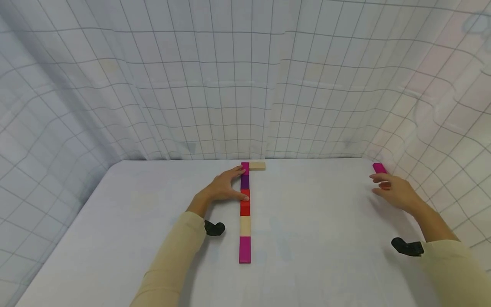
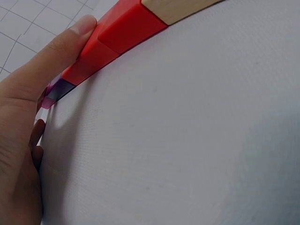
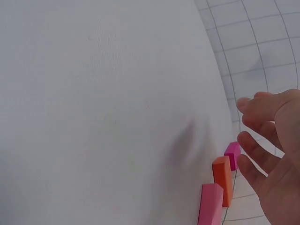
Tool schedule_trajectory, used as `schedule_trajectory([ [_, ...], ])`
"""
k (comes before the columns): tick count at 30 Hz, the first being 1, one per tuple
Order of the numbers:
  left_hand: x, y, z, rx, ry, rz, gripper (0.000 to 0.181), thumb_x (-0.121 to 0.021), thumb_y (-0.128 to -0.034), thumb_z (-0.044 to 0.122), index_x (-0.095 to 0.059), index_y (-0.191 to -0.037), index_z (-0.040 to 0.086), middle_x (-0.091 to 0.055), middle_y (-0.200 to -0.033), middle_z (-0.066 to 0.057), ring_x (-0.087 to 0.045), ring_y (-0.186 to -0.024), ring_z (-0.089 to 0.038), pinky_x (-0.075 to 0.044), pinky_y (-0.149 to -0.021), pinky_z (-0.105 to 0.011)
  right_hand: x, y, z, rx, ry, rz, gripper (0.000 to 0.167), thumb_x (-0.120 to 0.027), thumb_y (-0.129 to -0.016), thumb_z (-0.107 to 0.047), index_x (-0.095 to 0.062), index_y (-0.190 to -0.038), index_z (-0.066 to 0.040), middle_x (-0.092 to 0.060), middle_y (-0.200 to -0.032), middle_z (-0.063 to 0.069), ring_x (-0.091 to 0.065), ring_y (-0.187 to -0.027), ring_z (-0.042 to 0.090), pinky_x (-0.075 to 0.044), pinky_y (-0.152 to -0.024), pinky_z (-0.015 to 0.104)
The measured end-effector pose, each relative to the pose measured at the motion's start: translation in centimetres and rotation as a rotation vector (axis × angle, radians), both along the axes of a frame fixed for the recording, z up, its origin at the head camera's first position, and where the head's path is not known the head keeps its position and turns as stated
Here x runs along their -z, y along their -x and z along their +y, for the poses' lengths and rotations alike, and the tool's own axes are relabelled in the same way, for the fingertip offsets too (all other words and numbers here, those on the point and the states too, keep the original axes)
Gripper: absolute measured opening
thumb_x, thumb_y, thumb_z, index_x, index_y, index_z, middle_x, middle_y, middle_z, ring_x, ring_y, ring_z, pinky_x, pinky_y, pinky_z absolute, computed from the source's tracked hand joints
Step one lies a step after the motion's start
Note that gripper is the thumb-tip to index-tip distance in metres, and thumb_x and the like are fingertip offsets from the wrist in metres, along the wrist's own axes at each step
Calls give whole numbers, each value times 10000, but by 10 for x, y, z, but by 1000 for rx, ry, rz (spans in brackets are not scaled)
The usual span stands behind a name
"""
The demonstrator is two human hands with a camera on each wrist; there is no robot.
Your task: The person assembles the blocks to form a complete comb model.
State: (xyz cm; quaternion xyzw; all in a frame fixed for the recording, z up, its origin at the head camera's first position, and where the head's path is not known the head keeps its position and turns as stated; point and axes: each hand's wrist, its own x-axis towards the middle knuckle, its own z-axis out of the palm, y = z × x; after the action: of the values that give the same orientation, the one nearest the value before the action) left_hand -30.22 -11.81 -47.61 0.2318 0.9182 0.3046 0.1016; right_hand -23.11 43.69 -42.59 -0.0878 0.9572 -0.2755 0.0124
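Note:
A straight row of coloured blocks runs away from me on the white table. From near to far come a magenta block [image 1: 244, 250], a plain wood block [image 1: 245, 226], red blocks [image 2: 124, 26], a purple block [image 1: 244, 182] and another magenta block [image 1: 246, 165]. My left hand [image 1: 224, 186] spreads along the row's left side, its thumb touching a red block and its fingertips at the far magenta block. My right hand [image 1: 397, 194] hovers with loosely bent fingers near the right edge, holding nothing. Close by are a magenta block [image 3: 233, 154], an orange block [image 3: 224, 180] and a pink block [image 3: 211, 204].
A second wood block [image 1: 257, 166] lies crosswise at the row's far end, pointing right. White checked curtains [image 1: 215, 85] enclose the table [image 1: 314, 221] at the back and both sides. Dark wrist devices [image 1: 215, 229] stick out from both sleeves.

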Motion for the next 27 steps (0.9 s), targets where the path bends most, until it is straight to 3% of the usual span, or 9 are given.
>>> schedule_trajectory([
  [6, -2, 0, 2, -11, 13, -5, 1038, -819, -777, 561, -342, -1637, 229, -234, -1698, 8, -211, -1540, -278, -201, -1189, -636, -1, -4, 21, 40, -40, -54, 472, -633, -1034, -166, -513, -1423, 74, -584, -1291, 361, -524, -1200, 543, -461, -942, 667],
  [12, -1, 0, 0, -11, 8, -5, 1043, -826, -771, 554, -347, -1635, 221, -239, -1696, 8, -216, -1539, -279, -205, -1193, -622, 9, -3, 30, 48, -37, -132, 490, -634, -1014, -111, -488, -1418, 123, -531, -1357, 378, -469, -1224, 571, -443, -983, 671],
  [19, 2, 0, 0, -1, -8, 0, 1045, -820, -771, 560, -349, -1634, 206, -243, -1695, -16, -219, -1537, -298, -205, -1193, -624, 21, -4, 31, 45, -20, -118, 488, -619, -928, 46, -503, -1393, 140, -536, -1337, 375, -518, -1164, 528, -490, -956, 624],
  [24, 0, -1, 0, 0, -7, -1, 1044, -819, -774, 558, -343, -1636, 213, -239, -1696, -10, -219, -1537, -295, -214, -1192, -619, 16, -7, 30, 3, -64, -83, 477, -682, -934, -22, -544, -1370, 116, -573, -1308, 361, -540, -1168, 542, -510, -936, 610],
  [27, 0, -1, -1, -4, -3, -3, 1048, -822, -772, 556, -338, -1638, 217, -233, -1698, 3, -218, -1537, -289, -220, -1190, -620, 9, -8, 34, -45, -121, -127, 497, -700, -926, -29, -532, -1367, 127, -583, -1270, 358, -543, -1132, 545, -517, -915, 617],
])
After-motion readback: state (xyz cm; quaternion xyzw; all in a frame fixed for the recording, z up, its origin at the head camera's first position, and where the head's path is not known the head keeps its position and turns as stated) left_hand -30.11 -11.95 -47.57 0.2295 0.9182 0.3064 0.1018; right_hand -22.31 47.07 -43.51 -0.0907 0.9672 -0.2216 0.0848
